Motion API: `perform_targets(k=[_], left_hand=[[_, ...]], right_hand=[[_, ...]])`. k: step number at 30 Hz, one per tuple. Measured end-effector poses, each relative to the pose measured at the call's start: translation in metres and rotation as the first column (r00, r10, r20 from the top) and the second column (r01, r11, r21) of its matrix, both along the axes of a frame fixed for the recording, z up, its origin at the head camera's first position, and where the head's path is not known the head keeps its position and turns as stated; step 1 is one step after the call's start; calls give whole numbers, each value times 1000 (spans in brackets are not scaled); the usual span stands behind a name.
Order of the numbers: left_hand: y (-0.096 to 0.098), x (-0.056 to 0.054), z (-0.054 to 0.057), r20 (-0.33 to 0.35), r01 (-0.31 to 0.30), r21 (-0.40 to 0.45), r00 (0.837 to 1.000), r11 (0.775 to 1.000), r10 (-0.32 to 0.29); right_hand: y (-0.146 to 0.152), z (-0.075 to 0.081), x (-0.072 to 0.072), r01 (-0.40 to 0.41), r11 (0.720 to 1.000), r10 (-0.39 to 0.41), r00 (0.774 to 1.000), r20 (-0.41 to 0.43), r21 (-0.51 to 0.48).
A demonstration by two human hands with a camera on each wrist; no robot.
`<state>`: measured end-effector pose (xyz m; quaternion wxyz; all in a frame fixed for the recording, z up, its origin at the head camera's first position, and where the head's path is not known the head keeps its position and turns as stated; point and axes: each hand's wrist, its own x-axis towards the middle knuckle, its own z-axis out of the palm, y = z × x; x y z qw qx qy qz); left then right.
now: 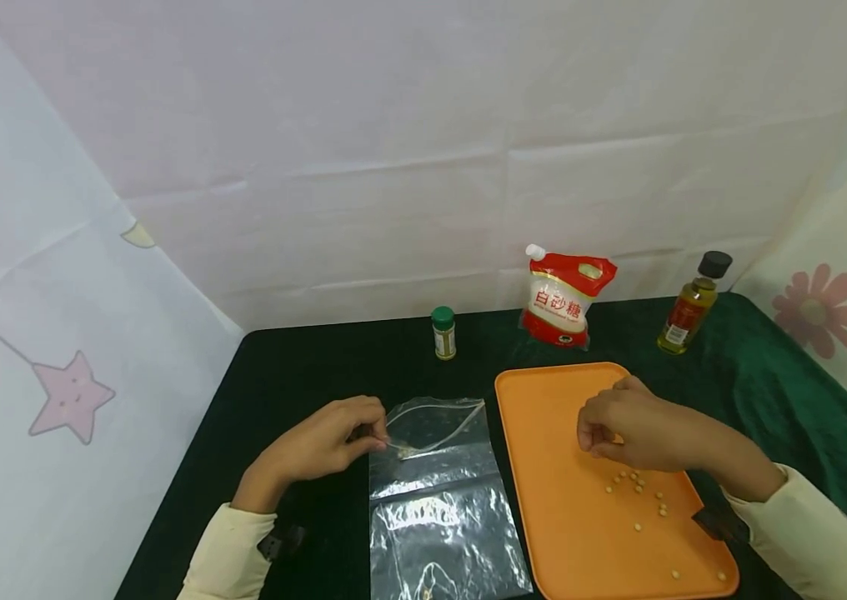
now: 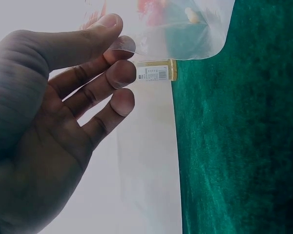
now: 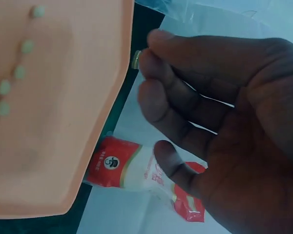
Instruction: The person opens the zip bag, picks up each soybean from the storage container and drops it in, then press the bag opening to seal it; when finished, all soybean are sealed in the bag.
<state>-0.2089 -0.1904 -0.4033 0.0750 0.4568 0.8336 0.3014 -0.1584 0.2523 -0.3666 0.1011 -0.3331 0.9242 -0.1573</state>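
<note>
My left hand [image 1: 329, 442] pinches the edge of a clear zip bag [image 1: 438, 517] near its open mouth, between thumb and forefinger. The left wrist view shows the bag's clear corner [image 2: 185, 44] at those fingertips, with a small pale bean [image 2: 191, 15] in it. My right hand [image 1: 637, 425] hangs over the orange tray [image 1: 543, 467], fingers curled and thumb tip against the forefinger. I cannot tell whether a bean is between those fingertips. Several pale round beans [image 1: 637, 483] lie scattered on the tray, nearer its front right.
Behind the bag stands a small green-capped jar [image 1: 443, 333]. A red and white sugar pouch [image 1: 562, 300] stands behind the tray, with a black-capped oil bottle [image 1: 686, 308] to its right. A dark green cloth [image 1: 318, 367] covers the table, and a pale printed sheet [image 1: 363, 167] hangs behind.
</note>
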Motion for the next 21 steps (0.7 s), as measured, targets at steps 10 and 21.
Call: perform_targets(k=[10,21], left_hand=[[-1,1,0,-5,-5,-1,1000,1000,5],[2,3,1,-21,-15,-8,1000,1000,15]], right_hand=[[5,-26,14,-41,997,36,996,77,66],[0,-42,20,-46,993,46,999,3,106]])
